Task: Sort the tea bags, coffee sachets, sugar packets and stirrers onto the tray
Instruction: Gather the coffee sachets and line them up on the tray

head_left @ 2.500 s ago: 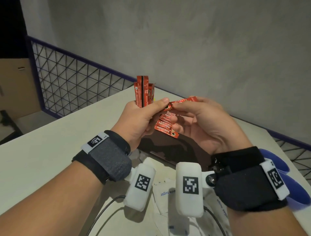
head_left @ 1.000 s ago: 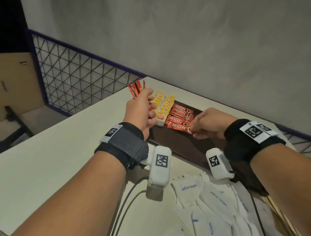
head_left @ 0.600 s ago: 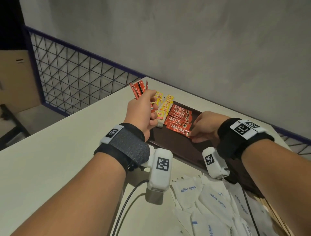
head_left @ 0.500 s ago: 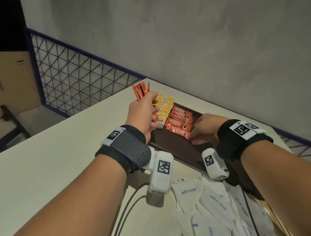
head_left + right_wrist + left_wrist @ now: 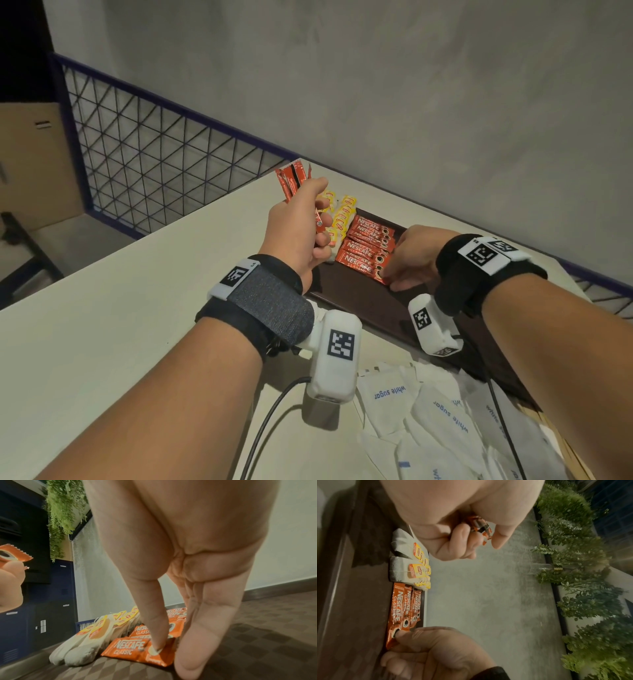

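Note:
My left hand (image 5: 301,233) grips a bunch of red coffee sachets (image 5: 290,181) upright above the tray's far left end; they show between its fingers (image 5: 480,526) in the left wrist view. A row of coffee sachets (image 5: 364,251) lies on the dark brown tray (image 5: 356,305), beside tea bags with yellow tags (image 5: 340,214). My right hand (image 5: 404,263) reaches down to the nearest sachet (image 5: 126,647). Its straight index finger (image 5: 155,632) presses on the sachet's end, the thumb alongside on the tray.
White sugar packets (image 5: 431,407) lie heaped on the table in front of the tray. Wooden stirrers (image 5: 561,445) peek out at the lower right. A wire-mesh railing (image 5: 154,154) borders the table's far left edge, with a grey wall behind.
Both hands held sachets up together 2.5 s ago. The right hand has come down to the tray and laid a sachet in the row. The left hand still holds its bunch.

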`<state>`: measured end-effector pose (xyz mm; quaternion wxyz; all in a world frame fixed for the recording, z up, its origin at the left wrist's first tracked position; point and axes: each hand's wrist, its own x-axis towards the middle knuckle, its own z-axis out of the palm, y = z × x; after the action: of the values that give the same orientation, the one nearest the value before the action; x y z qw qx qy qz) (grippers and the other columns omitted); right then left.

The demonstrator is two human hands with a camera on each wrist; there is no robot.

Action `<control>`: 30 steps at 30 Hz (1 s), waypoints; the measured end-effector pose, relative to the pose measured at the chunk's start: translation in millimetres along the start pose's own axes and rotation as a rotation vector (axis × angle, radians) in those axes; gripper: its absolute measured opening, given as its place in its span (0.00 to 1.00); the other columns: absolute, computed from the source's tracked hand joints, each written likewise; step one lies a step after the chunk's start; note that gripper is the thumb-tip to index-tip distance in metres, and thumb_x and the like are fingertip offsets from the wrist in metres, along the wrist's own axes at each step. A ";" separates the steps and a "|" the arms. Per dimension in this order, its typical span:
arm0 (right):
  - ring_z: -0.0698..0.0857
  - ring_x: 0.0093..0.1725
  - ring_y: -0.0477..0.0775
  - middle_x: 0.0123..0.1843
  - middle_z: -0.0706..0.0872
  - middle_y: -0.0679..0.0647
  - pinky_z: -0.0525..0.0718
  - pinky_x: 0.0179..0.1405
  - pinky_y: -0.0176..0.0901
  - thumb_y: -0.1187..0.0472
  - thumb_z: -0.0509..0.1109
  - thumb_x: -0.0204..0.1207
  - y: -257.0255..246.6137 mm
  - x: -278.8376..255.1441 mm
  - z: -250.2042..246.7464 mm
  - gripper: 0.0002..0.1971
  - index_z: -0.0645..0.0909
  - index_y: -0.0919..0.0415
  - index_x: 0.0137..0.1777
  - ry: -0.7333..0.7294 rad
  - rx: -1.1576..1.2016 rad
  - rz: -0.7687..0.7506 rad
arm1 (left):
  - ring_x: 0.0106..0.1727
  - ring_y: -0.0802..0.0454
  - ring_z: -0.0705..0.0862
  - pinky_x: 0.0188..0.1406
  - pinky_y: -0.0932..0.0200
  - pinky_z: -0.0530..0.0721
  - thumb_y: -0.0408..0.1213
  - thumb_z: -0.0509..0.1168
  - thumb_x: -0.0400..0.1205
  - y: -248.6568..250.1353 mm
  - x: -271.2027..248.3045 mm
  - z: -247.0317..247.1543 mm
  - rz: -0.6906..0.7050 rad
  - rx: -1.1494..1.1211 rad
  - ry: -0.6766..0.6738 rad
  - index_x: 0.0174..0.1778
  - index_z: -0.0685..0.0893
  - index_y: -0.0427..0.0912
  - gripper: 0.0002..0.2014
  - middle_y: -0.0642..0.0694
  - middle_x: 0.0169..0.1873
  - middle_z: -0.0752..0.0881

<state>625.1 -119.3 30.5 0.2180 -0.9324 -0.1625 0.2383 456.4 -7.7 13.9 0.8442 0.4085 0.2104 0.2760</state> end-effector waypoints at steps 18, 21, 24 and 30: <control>0.89 0.39 0.56 0.48 0.89 0.61 0.90 0.33 0.43 0.57 0.77 0.78 34.8 -155.5 -9.8 0.13 0.84 0.59 0.59 -0.016 1.104 -0.178 | 0.21 0.58 0.75 0.17 0.68 0.69 0.45 0.74 0.84 -7.5 -27.0 11.6 -0.078 0.375 -0.404 0.49 0.89 0.43 0.08 0.42 0.39 0.89; 0.88 0.39 0.53 0.51 0.90 0.64 0.90 0.35 0.43 0.57 0.76 0.79 58.6 -170.3 19.1 0.14 0.87 0.61 0.62 0.012 1.218 -0.200 | 0.20 0.56 0.73 0.16 0.68 0.66 0.44 0.77 0.81 -14.3 -35.8 14.6 -0.122 0.548 -0.527 0.43 0.89 0.45 0.08 0.45 0.32 0.87; 0.85 0.37 0.51 0.45 0.87 0.62 0.88 0.35 0.42 0.66 0.70 0.83 72.8 -166.9 33.7 0.11 0.88 0.62 0.62 0.074 1.239 -0.301 | 0.20 0.57 0.74 0.16 0.68 0.66 0.44 0.77 0.81 -18.9 -38.2 17.1 -0.149 0.618 -0.528 0.45 0.89 0.44 0.08 0.45 0.31 0.88; 0.83 0.32 0.54 0.37 0.85 0.60 0.84 0.30 0.44 0.71 0.67 0.84 86.4 -160.2 37.0 0.07 0.85 0.64 0.56 0.167 1.164 -0.330 | 0.19 0.58 0.73 0.14 0.69 0.62 0.43 0.74 0.83 -21.4 -30.6 15.9 -0.180 0.556 -0.479 0.53 0.91 0.41 0.09 0.41 0.38 0.92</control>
<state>489.7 -245.9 19.2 0.7378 -0.6382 -0.1304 0.1772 448.6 -47.3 9.8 0.7474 0.6548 0.1088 0.0298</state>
